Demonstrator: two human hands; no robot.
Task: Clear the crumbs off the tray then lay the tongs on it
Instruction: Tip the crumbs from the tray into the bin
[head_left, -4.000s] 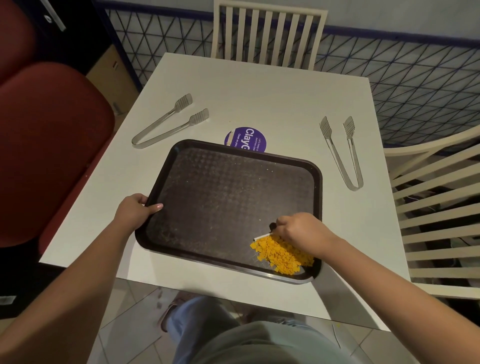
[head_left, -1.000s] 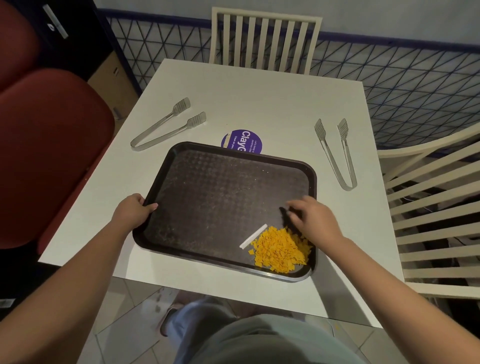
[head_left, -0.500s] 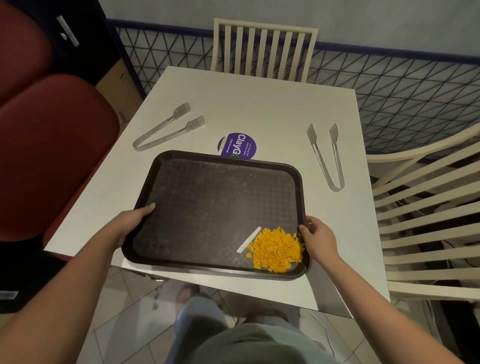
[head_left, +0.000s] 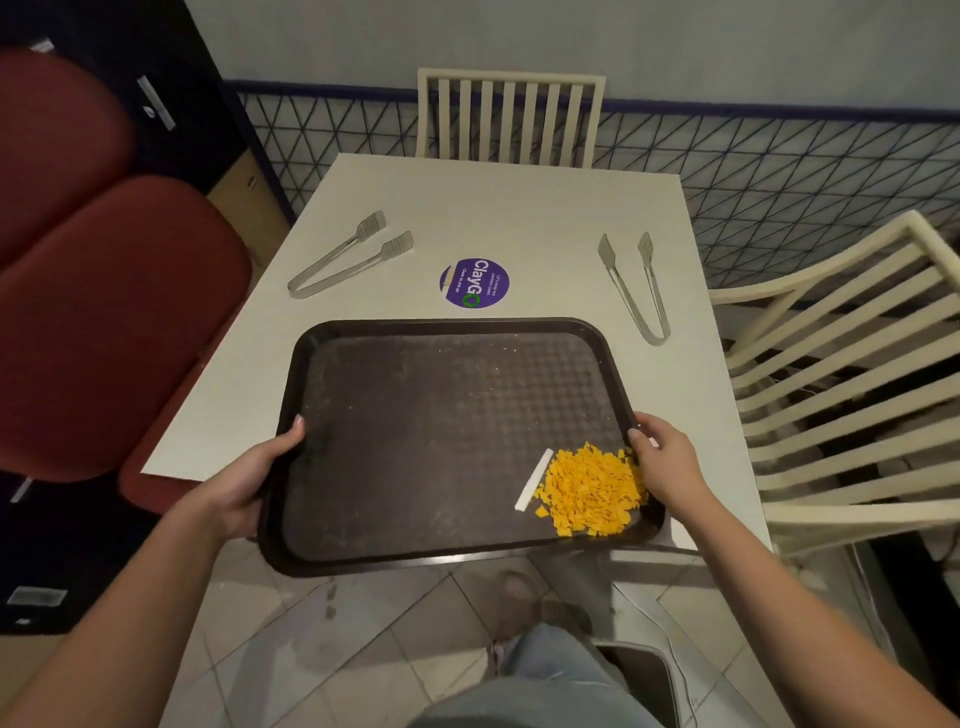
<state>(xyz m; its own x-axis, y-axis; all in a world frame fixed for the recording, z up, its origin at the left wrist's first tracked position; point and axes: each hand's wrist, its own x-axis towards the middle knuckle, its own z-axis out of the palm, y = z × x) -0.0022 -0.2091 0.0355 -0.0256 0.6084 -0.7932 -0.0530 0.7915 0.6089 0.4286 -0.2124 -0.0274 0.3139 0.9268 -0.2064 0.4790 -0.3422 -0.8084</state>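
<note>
Left hand and right hand each clamping side rim of tray, near end overhanging table edge. Crumbs heaping beside right hand, not yet dumped; white strip lying alongside. Two tongs waiting beyond hands on table, untouched. Tray dark, textured, dusty.

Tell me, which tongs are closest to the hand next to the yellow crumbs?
The tongs on the right, tips pointing away from the person, lie nearer the right hand. The other tongs lie across the table, slanted.
</note>
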